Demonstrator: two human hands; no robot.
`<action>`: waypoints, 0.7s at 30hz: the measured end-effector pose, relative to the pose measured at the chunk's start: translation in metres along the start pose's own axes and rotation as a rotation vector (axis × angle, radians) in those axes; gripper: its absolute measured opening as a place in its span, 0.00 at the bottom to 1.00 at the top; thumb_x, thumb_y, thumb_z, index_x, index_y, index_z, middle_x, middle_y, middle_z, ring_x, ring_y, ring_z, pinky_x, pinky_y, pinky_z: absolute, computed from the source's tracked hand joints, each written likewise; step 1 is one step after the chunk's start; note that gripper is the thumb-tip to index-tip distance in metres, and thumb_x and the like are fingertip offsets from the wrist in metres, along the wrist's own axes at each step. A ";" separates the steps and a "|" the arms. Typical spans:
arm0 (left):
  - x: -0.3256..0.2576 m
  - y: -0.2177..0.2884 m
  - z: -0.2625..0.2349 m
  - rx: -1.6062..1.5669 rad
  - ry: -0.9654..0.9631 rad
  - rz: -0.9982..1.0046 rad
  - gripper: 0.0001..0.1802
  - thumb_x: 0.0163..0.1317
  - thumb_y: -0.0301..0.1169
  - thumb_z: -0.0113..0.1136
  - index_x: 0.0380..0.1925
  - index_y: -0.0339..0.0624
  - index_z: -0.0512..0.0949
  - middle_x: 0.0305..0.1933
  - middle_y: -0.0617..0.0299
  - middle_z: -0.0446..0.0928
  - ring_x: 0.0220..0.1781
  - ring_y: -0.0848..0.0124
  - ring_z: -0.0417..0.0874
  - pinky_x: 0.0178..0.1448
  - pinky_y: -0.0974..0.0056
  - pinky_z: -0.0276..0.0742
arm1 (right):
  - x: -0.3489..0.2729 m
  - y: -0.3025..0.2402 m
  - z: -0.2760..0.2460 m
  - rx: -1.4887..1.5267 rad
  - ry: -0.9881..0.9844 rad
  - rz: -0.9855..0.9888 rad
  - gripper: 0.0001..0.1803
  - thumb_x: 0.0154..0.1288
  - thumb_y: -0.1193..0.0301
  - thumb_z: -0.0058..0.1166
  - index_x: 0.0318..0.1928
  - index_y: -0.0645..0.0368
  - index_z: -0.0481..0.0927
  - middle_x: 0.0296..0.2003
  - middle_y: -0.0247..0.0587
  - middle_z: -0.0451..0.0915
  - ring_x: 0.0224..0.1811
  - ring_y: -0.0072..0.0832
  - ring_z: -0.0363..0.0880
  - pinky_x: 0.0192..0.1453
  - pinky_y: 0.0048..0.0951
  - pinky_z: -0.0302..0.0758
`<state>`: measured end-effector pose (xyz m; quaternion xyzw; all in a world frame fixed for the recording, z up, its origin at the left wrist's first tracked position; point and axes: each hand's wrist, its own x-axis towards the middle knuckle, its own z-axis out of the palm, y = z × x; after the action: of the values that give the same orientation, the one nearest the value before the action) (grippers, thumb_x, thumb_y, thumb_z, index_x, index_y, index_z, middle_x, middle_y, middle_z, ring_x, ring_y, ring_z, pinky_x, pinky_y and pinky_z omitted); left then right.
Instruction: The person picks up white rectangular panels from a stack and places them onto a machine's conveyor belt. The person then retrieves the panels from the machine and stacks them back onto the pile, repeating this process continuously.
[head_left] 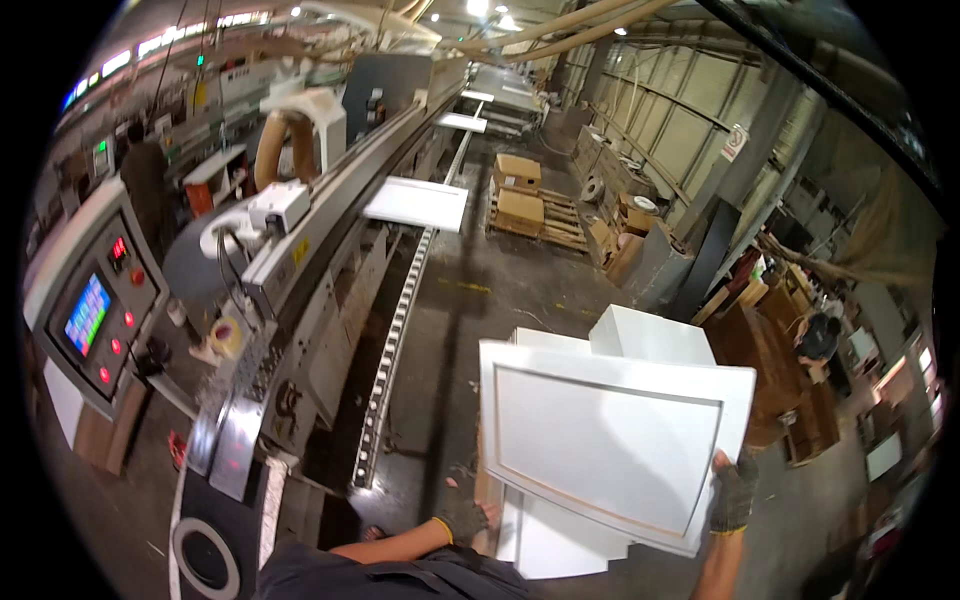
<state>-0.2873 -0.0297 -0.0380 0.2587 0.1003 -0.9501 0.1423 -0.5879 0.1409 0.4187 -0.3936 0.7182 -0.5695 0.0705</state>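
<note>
A white cabinet door panel (610, 440) with a recessed, grooved centre is tilted in front of me, above a stack of white panels (560, 535). My right hand (733, 492), in a dark fingerless glove with a yellow cuff, grips its right edge, thumb on the upper face. Lower down, my left hand (470, 522), gloved alike, is beside the near left side of the stack, apart from the door's face. Its fingers are small and partly hidden, so their hold cannot be made out.
A long edge machine (330, 235) runs ahead on my left, with a control screen (90, 312) and a roller rail (395, 350). White panels (418, 203) lie along it. Cartons (520, 210) sit on a wooden pallet (562, 222). Another person (818, 338) is at far right.
</note>
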 end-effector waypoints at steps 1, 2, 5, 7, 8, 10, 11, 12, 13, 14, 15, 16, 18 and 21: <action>-0.007 -0.001 0.003 0.012 -0.245 0.028 0.78 0.34 0.86 0.54 0.70 0.26 0.56 0.76 0.41 0.57 0.75 0.46 0.62 0.76 0.38 0.59 | -0.009 -0.003 -0.001 0.048 -0.001 -0.060 0.25 0.65 0.60 0.64 0.53 0.67 0.79 0.42 0.36 0.83 0.42 0.24 0.79 0.45 0.27 0.75; -0.010 -0.003 0.014 -0.064 -0.195 0.125 0.75 0.37 0.85 0.53 0.72 0.31 0.56 0.79 0.43 0.53 0.76 0.45 0.61 0.75 0.35 0.58 | -0.016 -0.002 0.001 0.086 0.020 0.007 0.26 0.66 0.59 0.63 0.55 0.68 0.78 0.44 0.38 0.82 0.44 0.26 0.79 0.47 0.29 0.75; -0.046 0.021 0.050 -0.121 -0.455 0.431 0.57 0.54 0.79 0.46 0.72 0.46 0.63 0.75 0.55 0.63 0.73 0.51 0.65 0.76 0.42 0.60 | -0.032 0.033 0.021 0.148 0.068 0.151 0.32 0.69 0.58 0.59 0.63 0.71 0.71 0.52 0.45 0.81 0.52 0.33 0.79 0.57 0.36 0.76; -0.073 0.039 0.062 -0.262 -0.511 0.531 0.51 0.60 0.77 0.43 0.70 0.50 0.66 0.72 0.59 0.69 0.71 0.54 0.69 0.76 0.46 0.63 | -0.044 0.071 0.046 0.269 0.014 0.104 0.33 0.70 0.55 0.56 0.64 0.70 0.71 0.53 0.47 0.80 0.53 0.36 0.79 0.58 0.38 0.76; -0.088 0.051 0.059 -0.290 -0.426 0.623 0.51 0.60 0.77 0.43 0.70 0.50 0.66 0.72 0.58 0.69 0.71 0.54 0.69 0.75 0.46 0.64 | -0.049 0.093 0.060 0.299 0.079 0.150 0.33 0.72 0.52 0.50 0.63 0.68 0.72 0.52 0.47 0.81 0.53 0.39 0.80 0.57 0.40 0.78; -0.120 0.068 0.043 -0.293 -0.277 0.792 0.51 0.60 0.77 0.45 0.71 0.50 0.66 0.72 0.58 0.69 0.71 0.53 0.70 0.74 0.45 0.66 | -0.064 0.134 0.100 0.362 0.042 0.224 0.30 0.72 0.51 0.46 0.58 0.66 0.76 0.51 0.47 0.81 0.52 0.40 0.81 0.59 0.42 0.78; -0.135 0.075 0.033 -0.297 -0.191 0.846 0.51 0.60 0.76 0.46 0.71 0.50 0.66 0.72 0.57 0.68 0.71 0.53 0.69 0.74 0.45 0.66 | -0.071 0.155 0.123 0.519 0.048 0.321 0.28 0.72 0.53 0.46 0.57 0.66 0.77 0.51 0.47 0.81 0.51 0.40 0.81 0.59 0.42 0.78; -0.151 0.084 0.022 -0.275 -0.108 0.904 0.51 0.60 0.75 0.47 0.71 0.50 0.65 0.72 0.57 0.68 0.71 0.53 0.69 0.74 0.45 0.66 | -0.079 0.172 0.146 0.462 0.071 0.388 0.28 0.74 0.53 0.44 0.57 0.67 0.77 0.51 0.47 0.82 0.52 0.39 0.81 0.60 0.41 0.77; -0.167 0.090 0.008 -0.347 -0.081 0.875 0.49 0.61 0.74 0.48 0.70 0.50 0.67 0.70 0.57 0.71 0.69 0.53 0.71 0.73 0.45 0.68 | -0.089 0.187 0.168 0.481 0.048 0.449 0.28 0.76 0.54 0.42 0.58 0.68 0.77 0.51 0.46 0.82 0.53 0.38 0.80 0.62 0.40 0.76; -0.183 0.094 -0.003 -0.400 -0.061 0.854 0.47 0.61 0.73 0.49 0.69 0.49 0.69 0.68 0.58 0.73 0.67 0.54 0.74 0.71 0.46 0.70 | -0.097 0.202 0.187 0.398 0.068 0.485 0.28 0.75 0.53 0.44 0.58 0.67 0.77 0.51 0.46 0.82 0.53 0.38 0.80 0.62 0.40 0.76; -0.200 0.102 -0.017 -0.450 -0.045 0.830 0.46 0.62 0.71 0.50 0.68 0.49 0.70 0.66 0.58 0.75 0.64 0.54 0.76 0.70 0.47 0.71 | -0.106 0.215 0.212 0.396 0.039 0.511 0.29 0.75 0.52 0.45 0.58 0.66 0.77 0.51 0.46 0.82 0.53 0.38 0.80 0.62 0.39 0.75; -0.214 0.105 -0.029 -0.433 -0.081 0.831 0.44 0.64 0.69 0.50 0.69 0.50 0.69 0.67 0.58 0.75 0.66 0.53 0.75 0.70 0.47 0.71 | -0.114 0.228 0.234 0.452 -0.014 0.527 0.29 0.73 0.51 0.49 0.56 0.66 0.78 0.50 0.45 0.82 0.53 0.38 0.80 0.63 0.39 0.75; -0.240 0.117 -0.054 -0.417 0.100 0.971 0.41 0.66 0.65 0.51 0.70 0.51 0.68 0.67 0.57 0.74 0.66 0.52 0.75 0.70 0.47 0.71 | -0.130 0.247 0.275 0.369 -0.028 0.584 0.28 0.72 0.50 0.51 0.52 0.65 0.79 0.48 0.44 0.82 0.51 0.37 0.81 0.61 0.39 0.76; -0.266 0.137 -0.090 -0.457 0.276 1.120 0.36 0.68 0.58 0.54 0.68 0.50 0.69 0.66 0.56 0.74 0.65 0.55 0.76 0.69 0.49 0.71 | -0.146 0.267 0.344 0.272 -0.133 0.651 0.28 0.71 0.48 0.53 0.50 0.64 0.80 0.45 0.43 0.83 0.49 0.36 0.82 0.58 0.38 0.78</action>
<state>0.0180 -0.0763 0.0083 0.3554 0.1678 -0.6434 0.6570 -0.4289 -0.0157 0.0170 -0.1673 0.7174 -0.5806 0.3466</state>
